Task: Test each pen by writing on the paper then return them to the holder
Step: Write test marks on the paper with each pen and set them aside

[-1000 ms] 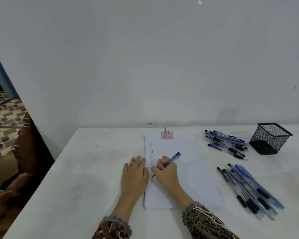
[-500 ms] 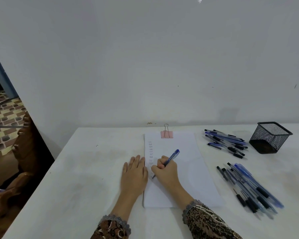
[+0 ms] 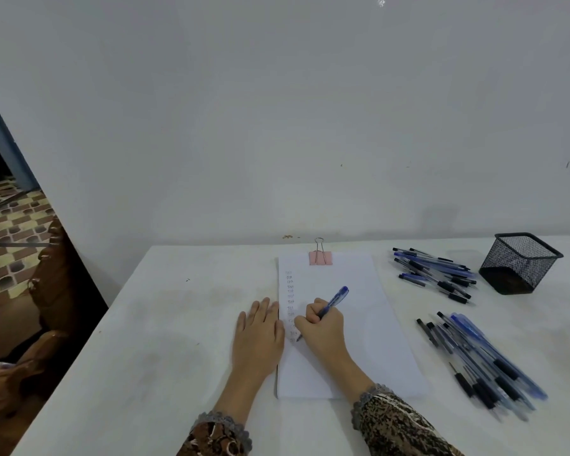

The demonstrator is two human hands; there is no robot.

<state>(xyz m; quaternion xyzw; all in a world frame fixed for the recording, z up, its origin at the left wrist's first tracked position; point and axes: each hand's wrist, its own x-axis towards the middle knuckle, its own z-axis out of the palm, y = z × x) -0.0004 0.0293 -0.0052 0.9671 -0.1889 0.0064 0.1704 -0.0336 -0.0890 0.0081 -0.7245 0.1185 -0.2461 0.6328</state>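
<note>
A white sheet of paper (image 3: 359,324) lies on the table, with a column of short written words down its left side. My right hand (image 3: 323,327) grips a blue pen (image 3: 334,299), whose tip touches the paper below the last word. My left hand (image 3: 259,334) rests flat, fingers straight, on the table at the paper's left edge. A black mesh holder (image 3: 520,263) stands at the far right; no pens show in it. One pile of pens (image 3: 435,274) lies left of the holder. A second pile of pens (image 3: 481,360) lies nearer, right of the paper.
A pink binder clip (image 3: 320,257) holds the paper's top edge. The white table (image 3: 165,340) meets a white wall at the back. Its left edge drops off beside brown wooden furniture (image 3: 46,307).
The pen tip has crept slightly lower down the column of words. My left hand has stayed flat beside the paper.
</note>
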